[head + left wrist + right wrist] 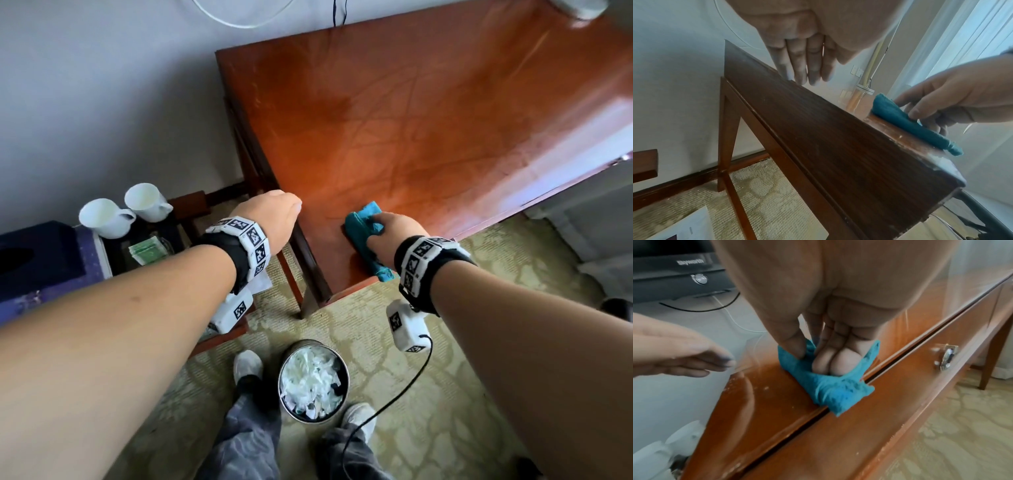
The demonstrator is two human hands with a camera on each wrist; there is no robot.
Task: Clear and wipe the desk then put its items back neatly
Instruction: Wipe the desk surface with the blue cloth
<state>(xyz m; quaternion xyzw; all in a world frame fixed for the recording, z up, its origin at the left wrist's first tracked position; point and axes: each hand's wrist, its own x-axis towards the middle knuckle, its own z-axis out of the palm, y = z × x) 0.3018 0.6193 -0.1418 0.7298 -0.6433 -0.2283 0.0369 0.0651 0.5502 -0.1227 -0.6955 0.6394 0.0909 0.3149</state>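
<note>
the right hand (394, 233) grips a bunched teal cloth (363, 229) — thumb pinched into its folds on one side, curled fingers (830, 363) pressing it from above. the cloth sits on the wooden desk (428, 113) at its near left corner, one end lying over the front edge above the drawer gap. the left hand (274, 219) holds nothing; its fingers (799, 65) are straight and close together, pointing down just beside the desk's left edge, and whether the tips touch the wood cannot be told.

the desktop shows streaks and a glossy sheen. a metal drawer handle (946, 356) sits on the desk front. to the left, lower down, two white cups (126, 212) stand side by side near a dark tissue box (41, 260) and a small green packet (149, 250). on the patterned carpet (428, 394), between the person's white shoes (247, 365), stands a round bin (313, 380) filled with crumpled white paper. a dark tv (678, 270) stands past the desk — seen from the right wrist.
</note>
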